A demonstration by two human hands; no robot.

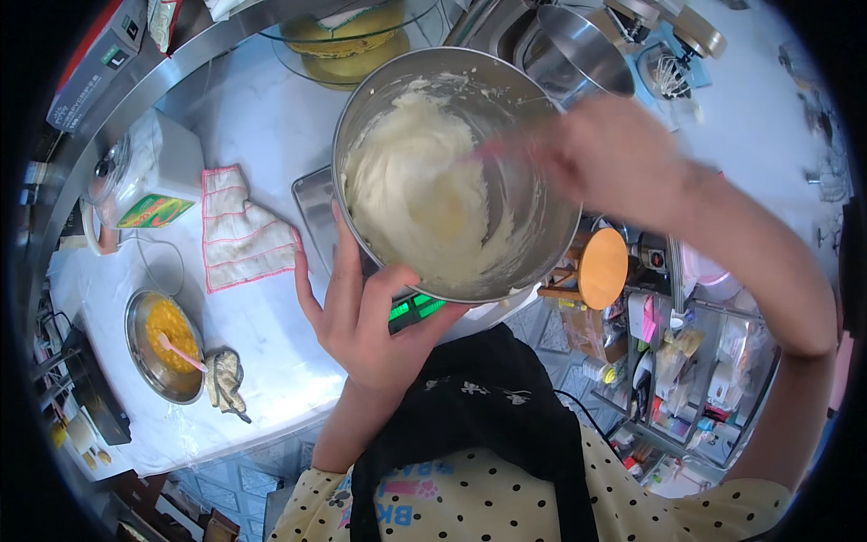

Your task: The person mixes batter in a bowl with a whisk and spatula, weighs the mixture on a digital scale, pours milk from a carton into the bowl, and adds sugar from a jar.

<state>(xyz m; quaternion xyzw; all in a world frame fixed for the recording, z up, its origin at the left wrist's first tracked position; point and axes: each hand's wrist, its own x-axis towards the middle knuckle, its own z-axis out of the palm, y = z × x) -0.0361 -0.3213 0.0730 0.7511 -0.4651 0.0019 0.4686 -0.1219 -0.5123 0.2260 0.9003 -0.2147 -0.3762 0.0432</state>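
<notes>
A large stainless steel mixing bowl [542,251] holds a pale, creamy mixture [420,183] smeared up its wall. The bowl stands over a kitchen scale [313,203] with a green lit display. My left hand [379,318] steadies the near left rim, fingers spread along the outside and at the edge. Over the bowl's right side, my right hand [603,162] is closed round a blurred pink utensil [498,148], whose far end reaches the mixture; its exact kind cannot be made out.
Left on the counter are a striped cloth [240,230], a lidded container [159,169] and a metal bowl of yellow-orange mixture [173,332] with a pink utensil. Behind stand a glass bowl [352,47], an empty steel bowl [576,47] and stand mixers [677,61]. A round stool [603,269] is at right.
</notes>
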